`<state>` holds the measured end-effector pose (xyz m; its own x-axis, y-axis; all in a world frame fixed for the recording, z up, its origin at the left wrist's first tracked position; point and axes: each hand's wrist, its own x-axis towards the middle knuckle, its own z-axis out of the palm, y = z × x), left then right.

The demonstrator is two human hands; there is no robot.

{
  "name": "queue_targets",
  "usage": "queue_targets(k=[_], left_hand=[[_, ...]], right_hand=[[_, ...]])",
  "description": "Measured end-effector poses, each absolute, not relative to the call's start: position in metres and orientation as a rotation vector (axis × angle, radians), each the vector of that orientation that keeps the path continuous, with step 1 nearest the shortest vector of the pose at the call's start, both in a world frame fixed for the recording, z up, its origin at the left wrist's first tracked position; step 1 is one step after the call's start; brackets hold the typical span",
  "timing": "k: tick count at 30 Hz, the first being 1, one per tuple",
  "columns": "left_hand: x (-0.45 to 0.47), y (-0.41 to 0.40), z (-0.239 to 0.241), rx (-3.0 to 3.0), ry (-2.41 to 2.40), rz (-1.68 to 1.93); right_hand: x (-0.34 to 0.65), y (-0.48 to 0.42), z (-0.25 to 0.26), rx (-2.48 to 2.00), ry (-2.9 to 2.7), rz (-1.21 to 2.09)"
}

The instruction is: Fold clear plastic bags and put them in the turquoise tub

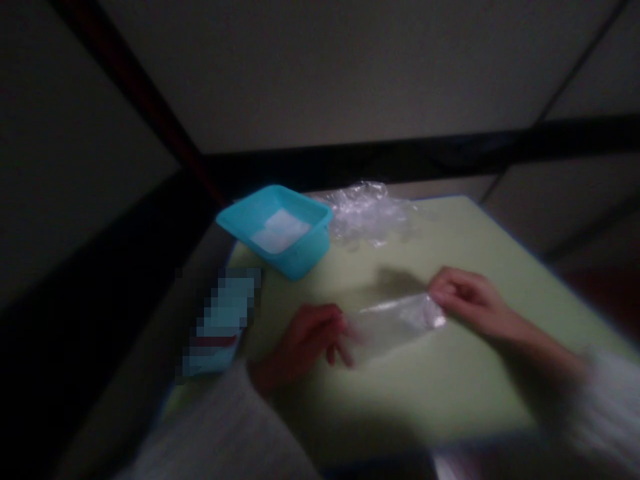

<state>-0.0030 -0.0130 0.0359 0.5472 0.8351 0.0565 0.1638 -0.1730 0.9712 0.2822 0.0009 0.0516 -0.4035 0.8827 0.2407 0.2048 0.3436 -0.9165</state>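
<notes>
A small clear plastic bag [395, 322] lies stretched flat on the pale green table [450, 387]. My left hand [310, 340] pinches its left end, fingers closed on the film. My right hand [470, 300] grips the right end with the fingers curled over it. Both sleeves are white. The picture is dim and blurred.
A turquoise plastic tub [280, 230] holding something white stands at the table's back left. A heap of crumpled clear plastic [370, 213] lies behind it to the right. A pixelated light blue object [220, 320] sits at the left edge. Dark floor surrounds the table.
</notes>
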Motion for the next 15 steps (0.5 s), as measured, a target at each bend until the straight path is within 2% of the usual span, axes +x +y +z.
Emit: queue_targets(k=[5,9,15], left_hand=[[0.001,-0.010,0.032,1.211,0.894,0.756],[0.003,0.007,0.019,1.231,1.178,0.786],[0.000,0.017,0.009,1.236,1.241,0.750]], right_hand=[[0.278,0.005,0.053,-1.009,-1.677,1.408],[0.272,0.014,0.042,-1.181,-1.652,1.412],[0.270,0.025,0.024,-1.252,-1.736,1.392]])
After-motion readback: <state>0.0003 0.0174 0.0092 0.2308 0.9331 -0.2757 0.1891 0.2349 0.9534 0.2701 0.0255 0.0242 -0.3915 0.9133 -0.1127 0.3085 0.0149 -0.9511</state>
